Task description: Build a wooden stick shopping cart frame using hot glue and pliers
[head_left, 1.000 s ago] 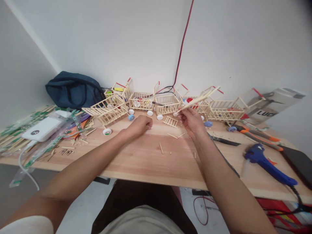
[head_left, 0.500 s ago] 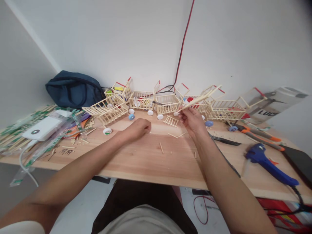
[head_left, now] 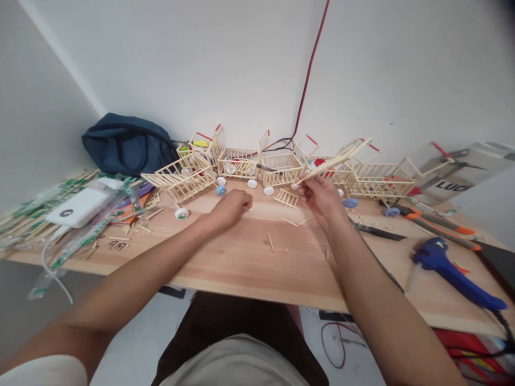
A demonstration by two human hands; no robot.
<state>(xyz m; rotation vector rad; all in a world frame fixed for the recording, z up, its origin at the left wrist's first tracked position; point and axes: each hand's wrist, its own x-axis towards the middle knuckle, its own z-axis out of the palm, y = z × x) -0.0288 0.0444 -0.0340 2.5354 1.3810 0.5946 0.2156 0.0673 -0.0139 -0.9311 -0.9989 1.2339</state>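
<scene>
My right hand (head_left: 319, 195) is closed round a bundle of thin wooden sticks (head_left: 341, 160), which slants up to the right in front of the stick carts. My left hand (head_left: 235, 206) is curled closed over the table, left of centre; anything between its fingertips is too small to make out. Between the hands lies a small ladder-like stick panel (head_left: 286, 198). Loose stick pieces (head_left: 271, 242) are scattered nearer the front edge. Behind stand several small carts made of sticks, among them a tilted one (head_left: 181, 177) and a middle one (head_left: 280, 169), with bottle-cap wheels.
A blue bag (head_left: 129, 143) and a white power bank (head_left: 82, 203) are at the left, beside packs of sticks. On the right lie a blue glue gun (head_left: 454, 273), orange-handled pliers (head_left: 440, 222) and a black-bladed tool (head_left: 378, 230). The wooden table (head_left: 225, 273) ends near my body.
The whole view has shifted slightly, so things appear a little further right. Both hands keep nearly the same pose, and the stick bundle remains in my right hand.
</scene>
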